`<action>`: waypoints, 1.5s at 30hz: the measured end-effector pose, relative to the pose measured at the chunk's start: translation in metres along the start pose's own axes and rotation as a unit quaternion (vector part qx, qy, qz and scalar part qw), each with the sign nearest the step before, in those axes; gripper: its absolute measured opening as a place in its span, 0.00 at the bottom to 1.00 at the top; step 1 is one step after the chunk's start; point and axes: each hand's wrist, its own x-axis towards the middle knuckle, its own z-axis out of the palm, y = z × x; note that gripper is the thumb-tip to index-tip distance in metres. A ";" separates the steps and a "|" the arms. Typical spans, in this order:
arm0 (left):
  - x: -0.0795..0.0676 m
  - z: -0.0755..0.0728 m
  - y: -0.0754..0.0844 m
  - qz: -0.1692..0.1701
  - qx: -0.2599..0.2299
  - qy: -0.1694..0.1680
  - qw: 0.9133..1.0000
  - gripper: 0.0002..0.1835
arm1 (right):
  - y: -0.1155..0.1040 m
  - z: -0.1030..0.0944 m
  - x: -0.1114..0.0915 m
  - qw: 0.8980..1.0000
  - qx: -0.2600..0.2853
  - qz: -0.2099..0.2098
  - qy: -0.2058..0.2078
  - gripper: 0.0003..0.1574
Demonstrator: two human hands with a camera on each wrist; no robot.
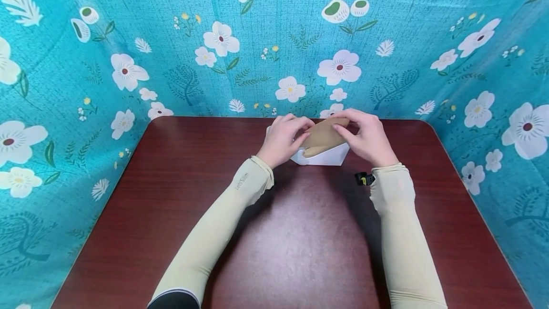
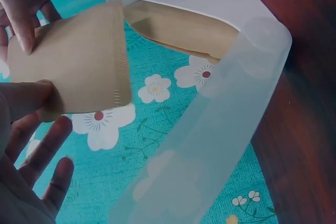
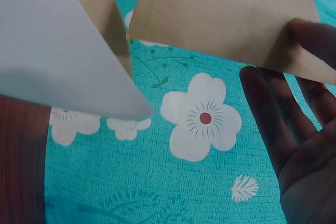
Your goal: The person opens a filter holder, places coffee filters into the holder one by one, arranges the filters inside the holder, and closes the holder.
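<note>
A brown paper coffee filter [image 2: 86,59] with a crimped side seam is held up between both hands. My left hand [image 1: 280,139] pinches its near side, thumb in front and fingers behind, in the left wrist view. From the other side my right hand [image 1: 368,137] pinches the filter, its thumb on the paper and fingers behind, in the right wrist view. Close by stands a white, partly translucent holder [image 1: 326,158] with more brown filters [image 2: 181,27] inside. The hands partly hide the holder in the head view.
The dark red-brown table [image 1: 291,247] ends at its far edge against a teal floral curtain [image 1: 274,37], which also hangs on both sides. A small black strap piece [image 1: 363,179] shows beside the right wrist.
</note>
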 end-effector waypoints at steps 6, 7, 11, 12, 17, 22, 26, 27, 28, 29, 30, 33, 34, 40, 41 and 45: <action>0.008 0.009 -0.001 -0.011 0.010 -0.020 1.000 0.09 | 0.006 -0.003 0.000 1.000 -0.028 -0.011 0.002 0.11; 0.009 0.010 -0.001 -0.011 0.012 -0.022 1.000 0.10 | 0.007 -0.004 0.000 1.000 -0.029 -0.011 0.000 0.10; 0.011 0.013 -0.001 -0.011 0.019 -0.027 0.999 0.09 | 0.008 -0.006 -0.001 1.000 -0.029 -0.010 -0.004 0.10; 0.011 0.012 -0.001 -0.011 0.018 -0.027 0.999 0.09 | 0.009 -0.007 0.000 1.000 -0.026 -0.010 -0.005 0.10; 0.011 0.009 0.000 -0.010 0.011 -0.012 1.000 0.09 | 0.009 -0.010 0.002 1.000 -0.008 -0.007 -0.007 0.11; 0.012 0.007 0.002 -0.001 0.006 0.007 1.000 0.08 | 0.006 -0.012 0.004 1.000 0.006 -0.002 -0.003 0.11; 0.012 0.007 0.002 -0.004 0.001 0.011 1.000 0.08 | 0.004 -0.012 0.005 1.000 0.013 0.004 -0.005 0.10; 0.012 0.007 0.002 -0.005 -0.002 0.012 1.000 0.08 | 0.004 -0.012 0.005 1.000 0.014 0.007 -0.006 0.10; 0.012 0.007 0.002 -0.007 -0.004 0.013 1.000 0.08 | 0.004 -0.012 0.005 1.000 0.015 0.009 -0.005 0.10; 0.012 0.008 0.002 -0.007 -0.006 0.015 1.000 0.08 | 0.005 -0.012 0.005 1.000 0.016 0.010 -0.005 0.10; 0.011 0.008 0.002 -0.008 -0.008 0.016 1.000 0.08 | 0.005 -0.012 0.005 1.000 0.017 0.011 -0.005 0.10; 0.011 0.009 0.002 -0.009 -0.010 0.019 1.000 0.08 | 0.006 -0.013 0.005 1.000 0.020 0.013 -0.004 0.10; 0.010 0.009 0.002 -0.009 -0.011 0.021 1.000 0.08 | 0.006 -0.013 0.005 1.000 0.020 0.012 -0.004 0.10; 0.010 0.011 0.001 -0.013 -0.018 0.035 0.999 0.07 | 0.006 -0.014 0.005 1.000 0.013 0.006 -0.006 0.10; 0.010 0.011 0.001 -0.012 -0.019 0.036 0.999 0.07 | 0.005 -0.014 0.005 1.000 0.011 0.007 -0.006 0.10; 0.010 0.015 0.001 -0.012 -0.011 0.031 0.999 0.07 | 0.008 -0.014 0.004 1.000 -0.003 0.016 -0.013 0.10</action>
